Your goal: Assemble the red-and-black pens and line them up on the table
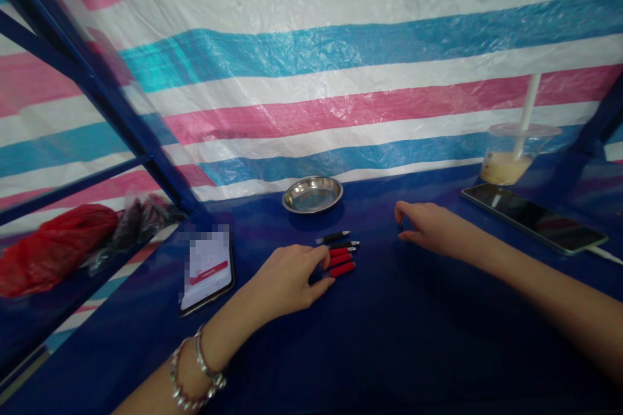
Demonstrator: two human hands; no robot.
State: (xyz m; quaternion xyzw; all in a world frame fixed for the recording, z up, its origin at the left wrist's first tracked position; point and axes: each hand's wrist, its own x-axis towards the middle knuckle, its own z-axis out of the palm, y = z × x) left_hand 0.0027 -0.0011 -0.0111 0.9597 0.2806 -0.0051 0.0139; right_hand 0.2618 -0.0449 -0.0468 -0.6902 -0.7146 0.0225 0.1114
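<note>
Several pens lie side by side on the blue table [389,324], all pointing right: a black pen [335,237], another dark one [343,246] and red pens [342,270] nearer to me. My left hand [289,279], with bracelets at its wrist, is curled at their left ends, thumb and forefinger on either side of the nearest red pen. Right of the pens, my right hand [428,227] is held low with curled fingers. Something small and dark shows between its thumb and forefinger; its kind cannot be made out.
A shallow metal dish [313,195] stands behind the pens. A lit phone [209,272] lies at left, a dark phone [535,217] with a white cable at right. Behind that is a plastic cup with a straw [506,166]. A red bag [61,240] lies beyond the blue frame.
</note>
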